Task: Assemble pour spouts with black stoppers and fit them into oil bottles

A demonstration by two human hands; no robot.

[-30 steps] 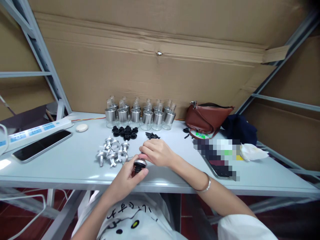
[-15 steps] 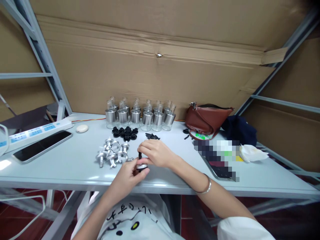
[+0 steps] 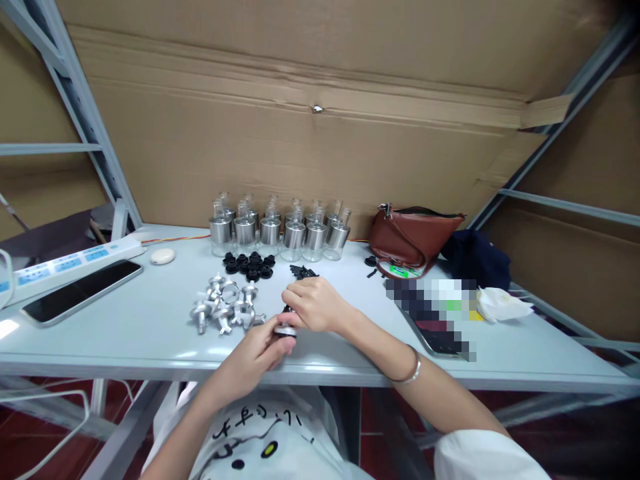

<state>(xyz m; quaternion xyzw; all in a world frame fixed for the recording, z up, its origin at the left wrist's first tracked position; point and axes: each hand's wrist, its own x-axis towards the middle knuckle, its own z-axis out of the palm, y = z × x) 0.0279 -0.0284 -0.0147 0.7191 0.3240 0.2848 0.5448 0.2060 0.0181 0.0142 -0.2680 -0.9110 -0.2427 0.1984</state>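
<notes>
My left hand (image 3: pixel 260 345) cradles a metal cap (image 3: pixel 285 330) close above the near edge of the table (image 3: pixel 175 343), fingers closed around its side and thumb tucked low along it. I judge that this keeps the cap from turning or slipping while its top stays free. My right hand (image 3: pixel 313 305) comes over from the right, its fingers curled and drawn narrow around a small black piece (image 3: pixel 287 309) just above the cap; most of the piece is hidden, so I cannot tell its full shape or whether it is seated. Holding both hands together and near my body probably steadies them.

Just left of my fingers lies a loose heap of silver spouts (image 3: pixel 225 308), likely left near for an easy reach. Beyond it the black stoppers (image 3: pixel 250 265) sit in their own cluster, and to their right, past my right hand, is a small pile of black sticks (image 3: pixel 303 272). Grouping them by kind seems meant to spare me any sorting. The glass bottles (image 3: pixel 294 237) stand in rows at the far side, by the cardboard (image 3: pixel 250 153), presumably where my elbows cannot knock them.
</notes>
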